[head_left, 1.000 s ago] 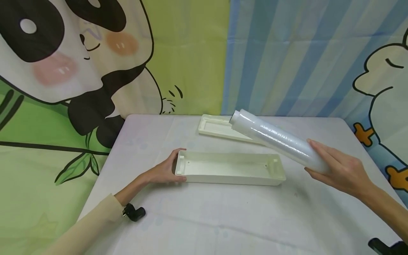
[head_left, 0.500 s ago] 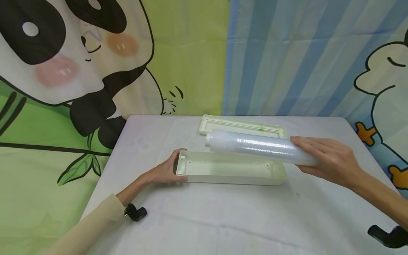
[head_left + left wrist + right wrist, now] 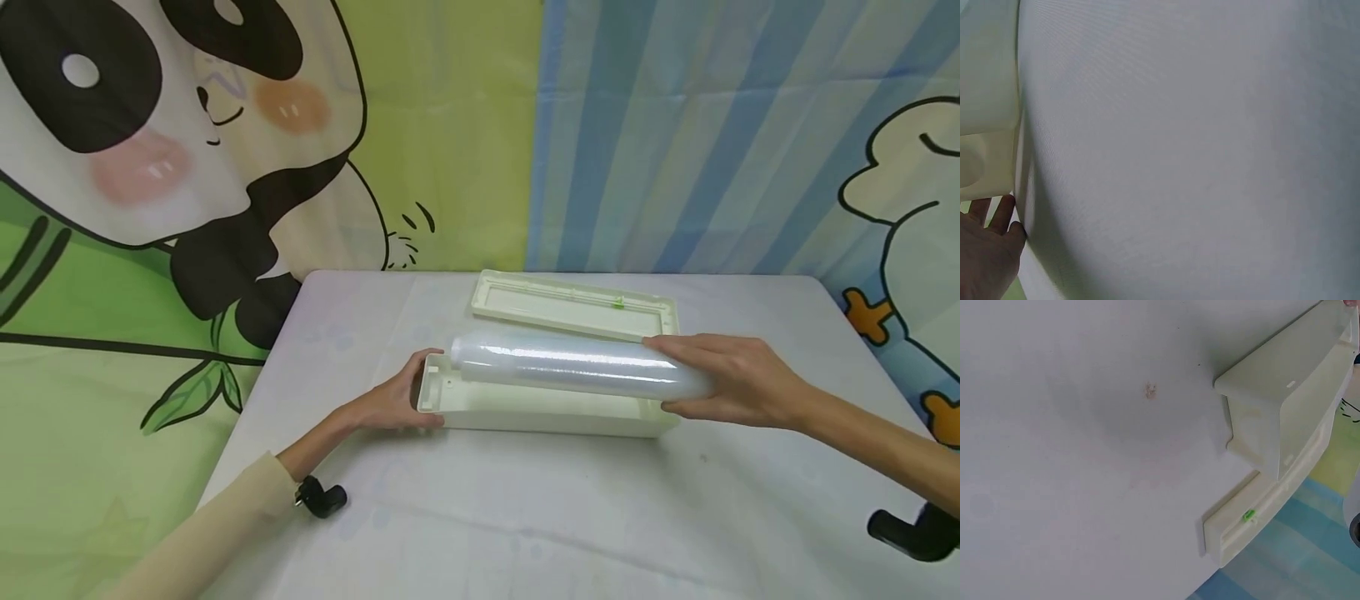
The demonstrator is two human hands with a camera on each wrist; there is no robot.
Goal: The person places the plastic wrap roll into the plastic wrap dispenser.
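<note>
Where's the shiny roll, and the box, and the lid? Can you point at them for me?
Roll (image 3: pixel 573 365): head view, on the middle of its shiny side.
Box (image 3: pixel 549 422): head view, on its front wall.
Lid (image 3: pixel 572 305): head view, on the middle of its flat panel.

The box (image 3: pixel 551 422) stands on the table (image 3: pixel 525 517), its left end within the fingers of the left hand (image 3: pixel 393 402). From the fingers of the right hand (image 3: pixel 742 379), the roll (image 3: pixel 562 365) extends leftward above the box toward the left fingers. Behind the box, ahead and left of the right fingers, the lid (image 3: pixel 543 305) lies on the table.
</note>
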